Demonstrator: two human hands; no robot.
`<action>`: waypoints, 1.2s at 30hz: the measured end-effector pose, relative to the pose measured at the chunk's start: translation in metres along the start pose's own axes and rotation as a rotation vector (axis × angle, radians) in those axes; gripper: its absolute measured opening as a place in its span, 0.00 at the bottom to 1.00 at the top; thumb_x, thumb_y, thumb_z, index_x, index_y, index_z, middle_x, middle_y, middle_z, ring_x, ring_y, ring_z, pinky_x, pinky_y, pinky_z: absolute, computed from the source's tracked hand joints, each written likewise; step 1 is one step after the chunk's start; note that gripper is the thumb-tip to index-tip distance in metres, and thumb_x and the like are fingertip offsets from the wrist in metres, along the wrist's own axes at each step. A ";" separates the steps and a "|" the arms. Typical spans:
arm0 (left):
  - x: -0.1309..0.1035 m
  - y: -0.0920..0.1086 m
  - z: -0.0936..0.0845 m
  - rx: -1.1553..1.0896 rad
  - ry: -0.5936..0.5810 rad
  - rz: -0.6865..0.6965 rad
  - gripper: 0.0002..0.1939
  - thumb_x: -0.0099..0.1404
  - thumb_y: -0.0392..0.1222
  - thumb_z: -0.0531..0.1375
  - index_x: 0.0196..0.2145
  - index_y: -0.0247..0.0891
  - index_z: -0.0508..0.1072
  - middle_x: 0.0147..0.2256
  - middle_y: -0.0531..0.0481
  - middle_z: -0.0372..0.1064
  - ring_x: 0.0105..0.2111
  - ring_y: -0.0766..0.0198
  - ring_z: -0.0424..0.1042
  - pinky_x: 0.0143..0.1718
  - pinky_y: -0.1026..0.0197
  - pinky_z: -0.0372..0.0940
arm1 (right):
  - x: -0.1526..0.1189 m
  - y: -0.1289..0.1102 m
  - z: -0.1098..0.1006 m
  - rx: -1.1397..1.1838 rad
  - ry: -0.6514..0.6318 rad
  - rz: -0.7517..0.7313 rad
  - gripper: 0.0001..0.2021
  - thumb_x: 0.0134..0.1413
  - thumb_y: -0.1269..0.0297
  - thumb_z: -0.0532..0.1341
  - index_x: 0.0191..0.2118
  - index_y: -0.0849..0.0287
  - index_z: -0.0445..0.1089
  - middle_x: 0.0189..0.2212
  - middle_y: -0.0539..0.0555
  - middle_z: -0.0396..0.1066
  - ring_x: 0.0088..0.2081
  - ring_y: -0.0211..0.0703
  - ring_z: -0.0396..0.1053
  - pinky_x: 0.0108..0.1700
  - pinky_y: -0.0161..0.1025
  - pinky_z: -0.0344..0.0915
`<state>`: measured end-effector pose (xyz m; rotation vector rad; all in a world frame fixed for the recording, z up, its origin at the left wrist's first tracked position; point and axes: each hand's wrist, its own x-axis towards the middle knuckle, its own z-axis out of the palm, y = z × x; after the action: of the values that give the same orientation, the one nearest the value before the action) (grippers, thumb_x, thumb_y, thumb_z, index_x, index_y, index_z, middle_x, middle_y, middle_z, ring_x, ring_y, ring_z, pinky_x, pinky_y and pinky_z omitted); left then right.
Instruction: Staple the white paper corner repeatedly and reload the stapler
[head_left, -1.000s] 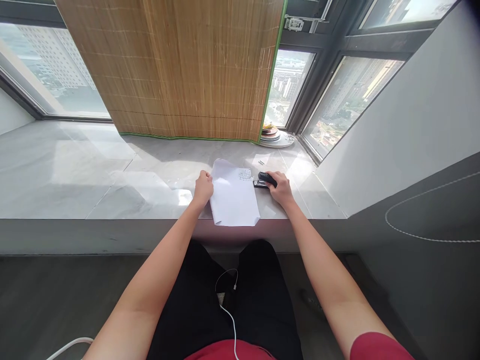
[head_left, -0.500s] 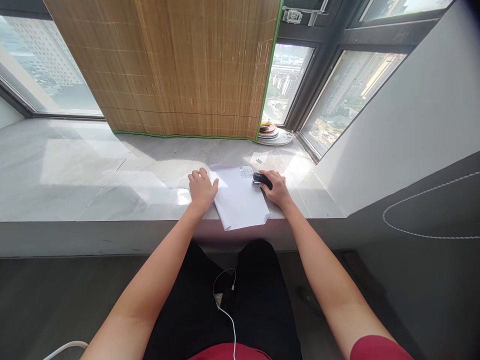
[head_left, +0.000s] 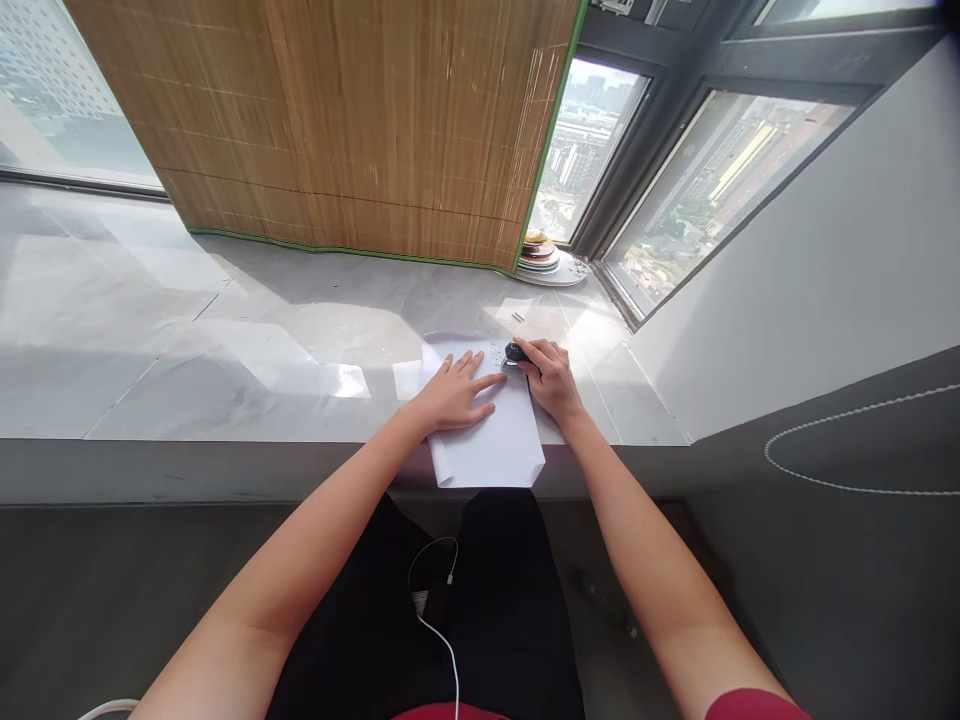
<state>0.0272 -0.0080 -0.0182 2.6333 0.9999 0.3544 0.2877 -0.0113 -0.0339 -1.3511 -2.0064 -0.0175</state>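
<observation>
White paper lies on the marble sill, its lower end reaching past the front edge. Flat on its upper left part rests my left hand, fingers spread. My right hand is wrapped around a small black stapler at the paper's upper right edge. Much of the stapler is hidden under my fingers. Close to its front end, a patch of small dark marks shows on the paper, partly covered.
Two small staple strips lie behind the paper. A stack of plates stands in the window corner. A bamboo blind hangs over the back of the sill. At right, a bead chain loops by the wall.
My left hand has moved right, from the paper's left edge to flat on top of it. The paper now reaches further over the sill's edge. My right hand still holds the stapler.
</observation>
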 end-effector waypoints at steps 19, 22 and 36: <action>0.002 0.021 0.012 0.001 0.003 -0.053 0.34 0.74 0.57 0.59 0.75 0.56 0.63 0.80 0.49 0.45 0.79 0.31 0.41 0.76 0.25 0.37 | 0.001 -0.006 0.000 -0.175 -0.043 -0.033 0.25 0.77 0.62 0.54 0.74 0.42 0.64 0.53 0.59 0.75 0.52 0.58 0.70 0.55 0.57 0.64; 0.002 0.023 0.009 0.046 -0.025 -0.055 0.35 0.76 0.58 0.57 0.76 0.54 0.61 0.80 0.46 0.42 0.79 0.31 0.40 0.76 0.25 0.38 | 0.001 -0.006 0.001 -0.247 -0.052 -0.043 0.26 0.77 0.65 0.55 0.74 0.44 0.64 0.53 0.58 0.75 0.52 0.55 0.70 0.55 0.54 0.63; 0.003 0.023 0.009 0.079 -0.046 -0.050 0.35 0.77 0.59 0.55 0.77 0.53 0.59 0.81 0.45 0.40 0.79 0.31 0.39 0.76 0.25 0.38 | 0.002 -0.008 0.000 -0.324 -0.104 -0.035 0.26 0.75 0.66 0.56 0.74 0.45 0.64 0.54 0.58 0.73 0.53 0.55 0.69 0.56 0.52 0.61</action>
<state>0.0463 -0.0234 -0.0176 2.6679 1.0831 0.2469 0.2812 -0.0136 -0.0297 -1.5421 -2.1831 -0.3052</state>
